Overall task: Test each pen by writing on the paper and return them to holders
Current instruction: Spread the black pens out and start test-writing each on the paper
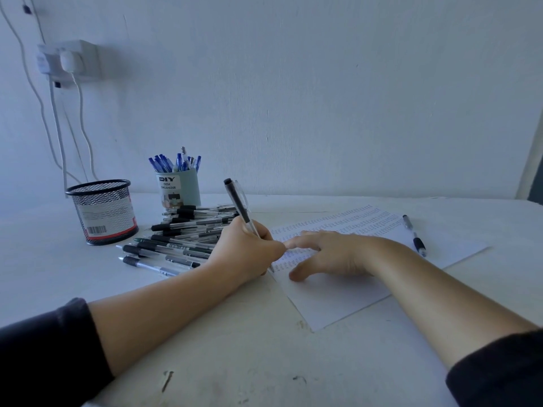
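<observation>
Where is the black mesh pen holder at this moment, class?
In the head view, the black mesh pen holder stands at the table's far left, left of the green organizer with blue pens and behind the pile of black pens.

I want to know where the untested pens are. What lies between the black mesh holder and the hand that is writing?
In the head view, a pile of black pens lies on the table between the mesh holder and the left hand.
</observation>
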